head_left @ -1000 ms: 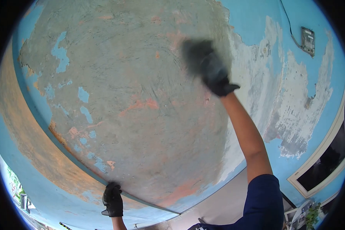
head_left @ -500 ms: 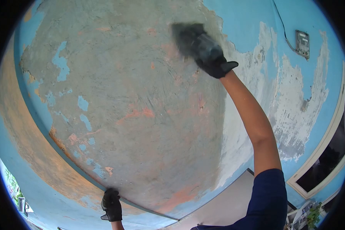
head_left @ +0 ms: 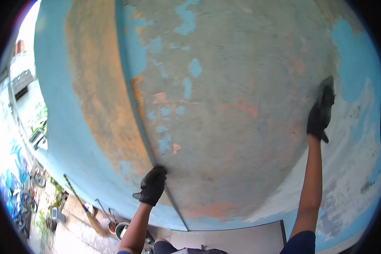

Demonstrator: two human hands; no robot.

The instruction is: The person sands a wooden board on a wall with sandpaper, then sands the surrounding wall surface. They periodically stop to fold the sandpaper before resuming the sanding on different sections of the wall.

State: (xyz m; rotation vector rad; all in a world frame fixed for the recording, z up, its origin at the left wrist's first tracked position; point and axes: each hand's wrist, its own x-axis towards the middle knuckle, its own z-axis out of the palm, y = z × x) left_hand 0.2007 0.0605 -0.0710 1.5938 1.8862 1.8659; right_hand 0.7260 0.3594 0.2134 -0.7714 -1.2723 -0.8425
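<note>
The wall (head_left: 224,139) before me has a broad grey plaster patch with pink smears and flakes of blue paint. My right hand (head_left: 321,111), in a black glove, is up against the right part of this patch, beside peeling blue paint. Its fingers look closed, and a dark greyish shape shows at their tips, too blurred to name. At the lower left, my left hand (head_left: 153,185), also in a black glove, touches the wall at a raised blue edge strip (head_left: 133,112). Its fingers are curled, and whatever lies under them is hidden.
A worn orange band (head_left: 99,89) runs down the wall left of the strip. Below left stand a broom (head_left: 91,216), pots (head_left: 122,229) and bicycles (head_left: 31,197). A pale flat panel (head_left: 228,241) with a dark edge lies low ahead.
My view has swung left and downward. My right hand has come down the wall from high up, its blur mostly gone. My left hand stays by the raised strip, with more forearm showing.
</note>
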